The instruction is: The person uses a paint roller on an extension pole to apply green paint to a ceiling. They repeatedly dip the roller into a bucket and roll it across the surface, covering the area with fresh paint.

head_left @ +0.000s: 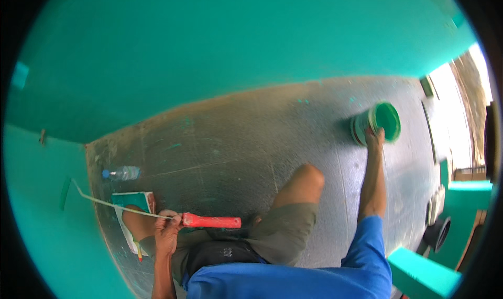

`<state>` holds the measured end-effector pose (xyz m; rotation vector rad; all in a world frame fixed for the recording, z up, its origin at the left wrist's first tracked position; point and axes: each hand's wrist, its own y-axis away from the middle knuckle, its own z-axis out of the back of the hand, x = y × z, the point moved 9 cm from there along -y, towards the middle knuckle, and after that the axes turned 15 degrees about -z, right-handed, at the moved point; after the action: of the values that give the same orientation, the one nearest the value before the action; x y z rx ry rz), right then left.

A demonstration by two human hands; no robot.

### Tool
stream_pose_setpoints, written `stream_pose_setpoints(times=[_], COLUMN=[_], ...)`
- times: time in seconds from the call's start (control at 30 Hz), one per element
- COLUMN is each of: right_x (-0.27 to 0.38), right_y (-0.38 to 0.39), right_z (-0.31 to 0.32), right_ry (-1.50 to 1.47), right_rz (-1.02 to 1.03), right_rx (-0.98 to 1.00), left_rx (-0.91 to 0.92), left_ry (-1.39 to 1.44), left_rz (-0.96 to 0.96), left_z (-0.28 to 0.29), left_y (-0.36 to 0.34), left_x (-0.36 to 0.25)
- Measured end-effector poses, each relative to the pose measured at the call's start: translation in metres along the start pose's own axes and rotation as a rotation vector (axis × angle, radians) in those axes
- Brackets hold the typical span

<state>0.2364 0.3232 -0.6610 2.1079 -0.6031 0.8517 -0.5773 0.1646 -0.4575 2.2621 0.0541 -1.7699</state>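
My left hand (166, 231) is closed around the wire shank of a paint roller (212, 221), just beside its red handle, which points right across my lap. The pale shank bends away to the left wall, where a narrow darker green shape shows at its tip; I cannot tell whether that is the roller sleeve or paint on the wall. My right arm is stretched out ahead and to the right. At its end my right hand (375, 135) grips the near rim of a bucket (361, 126), tilted so its green-coated inside shows.
Left of my leg lies a white, teal-stained tray or container (127, 200), with a slim yellow-and-red thing (139, 253) beside it. A clear plastic bottle (126, 173) with a blue cap rests on the grey floor (236, 142). Teal walls (251, 37) rise ahead and left; a black container (437, 233) is at right.
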Motion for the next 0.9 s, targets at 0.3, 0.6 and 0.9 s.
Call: stream_pose_setpoints(times=[0.3,0.6,0.9], right_x=[-0.030,-0.099,-0.202], right_y=[0.028,0.098,0.201], right_z=[-0.013,-0.069,-0.145], right_ry=[-0.112,-0.067,0.077], right_rz=[-0.462,-0.607,-0.735], right_rx=[-0.116,-0.105,0.062], left_rx=[-0.013,0.020,0.045], left_ry=[0.054,0.107,0.049], left_rz=[0.003,0.028,0.025], left_z=[0.009,0.015,0.030], left_y=[0.000,-0.001,-0.003], left_x=[0.002,0.007,-0.002])
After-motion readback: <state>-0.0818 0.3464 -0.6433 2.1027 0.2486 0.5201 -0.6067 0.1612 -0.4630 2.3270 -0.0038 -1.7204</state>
